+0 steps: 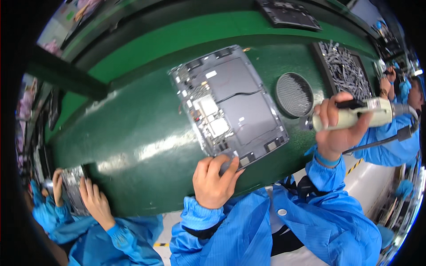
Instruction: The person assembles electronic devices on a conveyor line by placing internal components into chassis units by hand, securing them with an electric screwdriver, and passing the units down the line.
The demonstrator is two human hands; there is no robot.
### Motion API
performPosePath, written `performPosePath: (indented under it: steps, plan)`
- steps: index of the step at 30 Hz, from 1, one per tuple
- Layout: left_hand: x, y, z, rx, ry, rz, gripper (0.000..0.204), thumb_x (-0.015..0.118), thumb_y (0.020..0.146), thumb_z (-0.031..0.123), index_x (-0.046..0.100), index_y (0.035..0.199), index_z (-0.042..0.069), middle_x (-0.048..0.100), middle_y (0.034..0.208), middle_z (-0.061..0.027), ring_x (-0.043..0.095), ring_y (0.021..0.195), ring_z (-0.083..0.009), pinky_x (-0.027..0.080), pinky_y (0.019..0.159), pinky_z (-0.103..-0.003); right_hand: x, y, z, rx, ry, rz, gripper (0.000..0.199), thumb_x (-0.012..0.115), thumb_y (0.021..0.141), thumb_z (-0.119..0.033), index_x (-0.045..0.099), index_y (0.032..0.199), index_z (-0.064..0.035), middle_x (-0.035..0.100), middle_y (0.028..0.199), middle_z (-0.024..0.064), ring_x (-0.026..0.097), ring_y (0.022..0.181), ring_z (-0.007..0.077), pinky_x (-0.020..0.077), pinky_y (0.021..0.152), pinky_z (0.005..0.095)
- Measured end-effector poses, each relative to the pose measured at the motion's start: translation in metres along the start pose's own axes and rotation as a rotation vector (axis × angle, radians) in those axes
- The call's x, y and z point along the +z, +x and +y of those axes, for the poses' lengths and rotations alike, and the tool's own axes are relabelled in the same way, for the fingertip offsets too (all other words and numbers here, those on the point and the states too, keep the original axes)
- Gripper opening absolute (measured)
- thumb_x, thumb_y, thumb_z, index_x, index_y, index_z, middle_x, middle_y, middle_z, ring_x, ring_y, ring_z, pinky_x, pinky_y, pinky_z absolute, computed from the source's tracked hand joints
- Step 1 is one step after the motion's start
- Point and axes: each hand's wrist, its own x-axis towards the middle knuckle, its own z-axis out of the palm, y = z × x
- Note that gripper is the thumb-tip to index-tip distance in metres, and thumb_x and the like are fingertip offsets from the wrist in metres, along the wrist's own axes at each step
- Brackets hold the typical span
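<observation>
Head view: opened grey tablet chassis (228, 104) lies flat and skewed on the dark green bench (133, 142), back cover off, circuit boards and a dark battery panel showing. Left hand (214, 181) presses down on the chassis' near edge, fingers spread over the bottom corner, gripping nothing, just pinning it. Right hand (337, 126) is clenched round a pale electric screwdriver (355, 116), held roughly level to the right of the chassis and clear of it; a dark cable runs off the tool's rear end. Just left of that hand sits a round black screw tray (294, 94) with a fine mesh face, near the chassis' right edge. Behind it, a square black tray (344, 71) of loose grey metal parts. Another dark tray (287, 14) lies far back on the lighter green strip. Both sleeves are blue (smock cuffs elasticated). Lower left, a co-worker's hands (91, 199) in blue sleeves rest on a second grey chassis (73, 188). Far right, another person in blue (401, 91), partly cut off by the rim.
</observation>
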Motion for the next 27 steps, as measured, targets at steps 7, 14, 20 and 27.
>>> performPosePath:
  steps: [7,14,20,27]
  plan:
    - [-0.001,-0.004,-0.009,-0.072,-0.12,0.013,0.038,0.08,0.058,0.014,0.067,0.093,0.007,0.057,0.098,-0.0076,0.051,0.082,-0.026,0.046,0.065,-0.034,0.071,-0.048,0.028,0.276,-0.047,-0.395,0.069,0.048,0.082,-0.068,0.049,0.096,-0.0001,0.052,0.058,0.0014,0.05,0.052,0.0137,0.0417,0.057,0.0313]
    - [-0.001,-0.005,-0.01,-0.069,-0.15,0.035,0.037,0.08,0.058,0.014,0.067,0.092,0.007,0.056,0.099,-0.0077,0.051,0.083,-0.0253,0.047,0.064,-0.034,0.077,-0.055,0.04,0.345,-0.077,-0.417,0.069,0.05,0.082,-0.067,0.049,0.097,0.0,0.053,0.06,0.002,0.051,0.056,0.0145,0.0418,0.062,0.0328]
    - [-0.001,-0.006,-0.011,-0.068,-0.142,0.042,0.037,0.08,0.057,0.014,0.067,0.091,0.007,0.056,0.099,-0.0067,0.052,0.083,-0.0251,0.047,0.063,-0.034,0.081,-0.059,0.044,0.318,-0.093,-0.397,0.067,0.052,0.081,-0.066,0.051,0.094,-0.0011,0.054,0.06,0.0027,0.051,0.054,0.0149,0.0428,0.062,0.034]
    - [-0.007,-0.004,-0.009,-0.04,-0.143,0.022,0.034,0.075,0.059,0.011,0.066,0.091,0.002,0.054,0.097,-0.0064,0.052,0.085,-0.0241,0.049,0.069,-0.034,0.086,-0.059,0.045,0.163,-0.264,-0.668,0.06,0.061,0.079,-0.06,0.053,0.086,-0.0016,0.053,0.056,0.0027,0.053,0.049,0.0158,0.0472,0.057,0.0331]
